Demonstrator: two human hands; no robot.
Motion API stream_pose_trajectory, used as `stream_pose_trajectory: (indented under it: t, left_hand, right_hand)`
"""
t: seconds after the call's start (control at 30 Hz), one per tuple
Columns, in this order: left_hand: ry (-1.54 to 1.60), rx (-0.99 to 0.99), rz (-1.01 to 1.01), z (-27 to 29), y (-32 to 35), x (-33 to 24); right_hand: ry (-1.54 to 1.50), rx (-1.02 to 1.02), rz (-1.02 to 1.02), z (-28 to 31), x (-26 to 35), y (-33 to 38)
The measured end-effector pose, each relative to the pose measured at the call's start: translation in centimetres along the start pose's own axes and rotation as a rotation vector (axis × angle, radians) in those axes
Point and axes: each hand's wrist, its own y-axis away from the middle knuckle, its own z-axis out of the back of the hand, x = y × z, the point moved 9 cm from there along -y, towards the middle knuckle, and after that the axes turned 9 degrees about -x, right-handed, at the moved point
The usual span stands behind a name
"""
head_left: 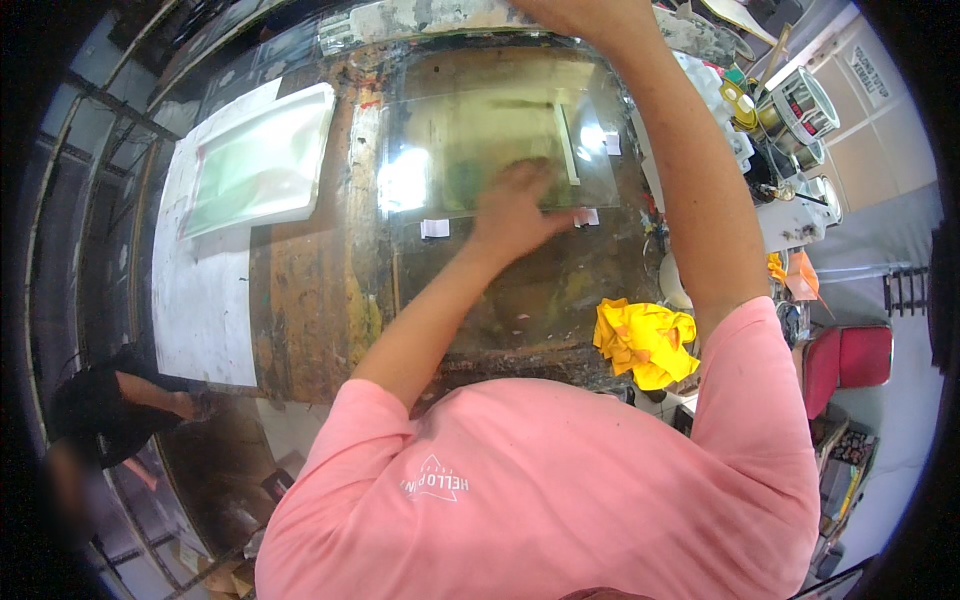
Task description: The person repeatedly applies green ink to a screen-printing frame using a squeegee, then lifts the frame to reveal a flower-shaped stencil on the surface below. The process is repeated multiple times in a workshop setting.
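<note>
Left hand (515,205) flat, fingers spread on glass sheet (500,145) near white rectangular labels (435,228); right hand (575,15) cut off, grip indeterminable.

Crumpled yellow cloth (646,343) at the counter's (310,300) near right corner. White framed screen (262,160) lying flat on white sheeting, far left. Red chair (848,360) off to the right. Metal cans (800,110) clustered far right. Another person (110,400) crouched at lower left.

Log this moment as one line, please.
left hand flat on glass sheet | right hand at far edge | yellow cloth on table
</note>
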Motion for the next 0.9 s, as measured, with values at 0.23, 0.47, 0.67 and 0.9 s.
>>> stream_pose_trajectory:
  t: [0.23, 0.47, 0.67, 0.9]
  left_hand:
    - [0.590, -0.301, 0.574, 17.7, -2.9, 8.1]
    - [-0.203, -0.012, 0.501, 13.2, 6.4, 10.1]
    - [-0.377, -0.005, 0.380, 11.5, 8.4, 11.8]
    - [-0.287, -0.057, 0.348, 11.8, 8.3, 11.7]
  right_hand:
    - [0.041, -0.032, 0.118, -1.3, 2.3, 8.7]
    - [-0.298, 0.751, -0.127, -7.0, 1.9, 21.6]
    - [-0.167, 0.684, -0.112, -8.3, 3.5, 27.5]
    - [-0.058, 0.427, -0.003, -19.6, -4.5, 20.9]
